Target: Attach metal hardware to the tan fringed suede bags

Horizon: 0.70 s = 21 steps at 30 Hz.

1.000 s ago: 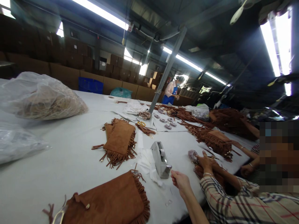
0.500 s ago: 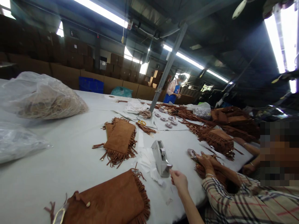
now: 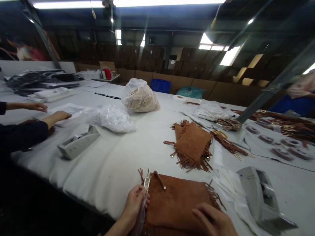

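A brown suede fringed bag lies flat on the white-covered table in front of me. My left hand is closed at its left edge, around a strap end in clear plastic. A gold oval ring sticks up just above those fingers. Over the bag's lower right part is my right hand, its fingers bent and drawn together; blur hides whatever may be between them. A grey tape dispenser stands to the right, beside white paper strips.
More fringed bags lie stacked ahead, near yellow-handled scissors and tape rolls. Plastic bags and a second dispenser are on the left, beside another person's hands. A metal post rises at right.
The view has swung left. My right hand has left the dispenser's cutting edge and is now over the bag. My left hand has come into view, gripping the plastic-covered strap end.
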Motion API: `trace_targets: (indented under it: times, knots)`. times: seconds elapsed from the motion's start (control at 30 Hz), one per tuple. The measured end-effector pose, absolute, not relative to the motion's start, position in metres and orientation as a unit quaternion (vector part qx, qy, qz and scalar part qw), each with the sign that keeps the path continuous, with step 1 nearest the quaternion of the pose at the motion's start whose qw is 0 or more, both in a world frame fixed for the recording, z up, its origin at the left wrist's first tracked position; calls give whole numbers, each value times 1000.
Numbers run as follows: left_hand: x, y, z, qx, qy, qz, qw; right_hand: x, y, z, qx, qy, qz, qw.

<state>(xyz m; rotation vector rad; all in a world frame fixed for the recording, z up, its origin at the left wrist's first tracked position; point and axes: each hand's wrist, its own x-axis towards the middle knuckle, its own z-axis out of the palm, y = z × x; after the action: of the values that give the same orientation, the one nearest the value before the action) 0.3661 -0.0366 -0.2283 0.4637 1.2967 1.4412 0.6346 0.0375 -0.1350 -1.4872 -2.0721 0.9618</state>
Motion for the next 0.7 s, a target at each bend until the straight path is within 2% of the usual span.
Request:
trace_targets:
  times: [0.13, 0.27, 0.47, 0.7]
  knots:
    - [365, -40, -227, 226, 545, 600, 539, 516, 23, -112, -338, -765, 523, 163]
    - [360, -41, -229, 241, 545, 597, 537, 471, 30, -132, -307, -693, 637, 138]
    - [358, -42, -229, 253, 541, 603, 529, 469, 51, -175, -359, -769, 515, 121]
    - [356, -41, -228, 242, 521, 602, 554, 467, 58, -181, -421, -775, 464, 79]
